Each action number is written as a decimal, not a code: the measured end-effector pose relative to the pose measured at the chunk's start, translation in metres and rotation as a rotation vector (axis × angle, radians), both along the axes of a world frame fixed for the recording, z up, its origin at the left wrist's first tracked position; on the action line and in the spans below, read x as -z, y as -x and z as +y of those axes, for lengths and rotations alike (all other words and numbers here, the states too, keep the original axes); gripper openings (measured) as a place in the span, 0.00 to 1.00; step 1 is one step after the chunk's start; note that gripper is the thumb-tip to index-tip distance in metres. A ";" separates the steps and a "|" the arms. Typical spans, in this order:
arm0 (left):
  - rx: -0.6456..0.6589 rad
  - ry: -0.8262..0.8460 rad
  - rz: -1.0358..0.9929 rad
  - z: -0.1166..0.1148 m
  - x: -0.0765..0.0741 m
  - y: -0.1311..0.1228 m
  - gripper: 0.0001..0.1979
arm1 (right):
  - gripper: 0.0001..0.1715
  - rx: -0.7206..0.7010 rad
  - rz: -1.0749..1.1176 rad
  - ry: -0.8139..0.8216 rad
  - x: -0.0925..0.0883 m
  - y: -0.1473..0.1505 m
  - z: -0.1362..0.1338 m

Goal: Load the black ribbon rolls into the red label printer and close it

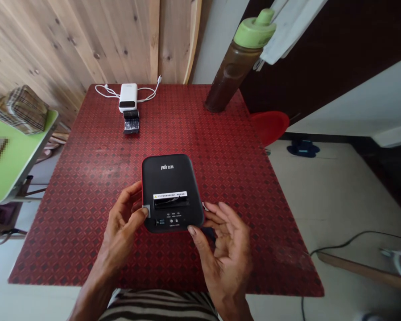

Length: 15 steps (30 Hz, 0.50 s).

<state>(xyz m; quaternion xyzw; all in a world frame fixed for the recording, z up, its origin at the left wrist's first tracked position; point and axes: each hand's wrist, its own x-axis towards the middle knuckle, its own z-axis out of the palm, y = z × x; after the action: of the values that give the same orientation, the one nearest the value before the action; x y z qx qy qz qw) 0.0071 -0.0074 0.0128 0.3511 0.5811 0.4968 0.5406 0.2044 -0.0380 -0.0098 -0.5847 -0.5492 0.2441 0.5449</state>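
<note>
A small black portable printer (171, 176) with red sides and a slot across its top lies between my hands above the red table. Near that slot is a white warning strip (170, 195); buttons and small print sit below it. My left hand (122, 218) grips the left side, thumb pressed on a grey tab (147, 211) and fingers curled behind the edge. At the lower right corner, my right hand (222, 240) holds the printer, its thumb on the front edge and its fingers along the right side. The device's underside is hidden.
On the red patterned table (96, 178) stand a white power bank (129, 96) with a white cable, a small black roll (131, 122), and a tall bottle (233, 67) with a green lid. A red stool (270, 127) and a green table (22, 156) flank it.
</note>
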 end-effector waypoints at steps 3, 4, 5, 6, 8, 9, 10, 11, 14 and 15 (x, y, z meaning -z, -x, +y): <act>-0.016 0.003 -0.026 0.000 0.000 -0.003 0.24 | 0.37 -0.009 0.028 -0.008 0.002 0.001 0.001; -0.016 0.008 -0.030 0.000 0.000 -0.004 0.24 | 0.37 -0.009 0.035 -0.008 0.003 0.001 0.001; -0.016 0.012 -0.027 -0.001 0.000 -0.005 0.25 | 0.36 -0.008 0.040 -0.006 0.004 0.001 0.000; -0.016 0.013 -0.018 -0.001 0.000 -0.005 0.26 | 0.36 -0.008 0.041 -0.002 0.005 0.001 0.000; -0.023 0.000 0.009 -0.002 0.001 -0.005 0.26 | 0.35 -0.014 0.030 0.010 0.004 -0.001 0.000; -0.023 -0.013 0.020 -0.003 0.002 -0.005 0.26 | 0.35 -0.023 0.014 0.015 0.001 -0.004 0.000; -0.018 -0.026 0.025 -0.003 0.003 -0.004 0.26 | 0.34 -0.031 -0.013 0.018 -0.003 -0.007 0.002; -0.009 -0.034 0.025 -0.004 0.004 -0.003 0.26 | 0.32 -0.040 -0.058 0.012 -0.008 -0.011 0.005; 0.030 -0.049 0.035 -0.005 0.009 0.002 0.28 | 0.20 -0.114 -0.291 -0.095 -0.030 -0.023 0.027; 0.042 -0.062 0.046 -0.005 0.011 0.003 0.28 | 0.17 -0.169 -0.378 -0.159 -0.037 -0.025 0.038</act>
<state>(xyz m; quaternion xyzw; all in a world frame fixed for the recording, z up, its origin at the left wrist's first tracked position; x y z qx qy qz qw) 0.0037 -0.0124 0.0016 0.3912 0.5702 0.4951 0.5260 0.2294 -0.0004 0.0275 -0.5271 -0.7061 0.1308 0.4545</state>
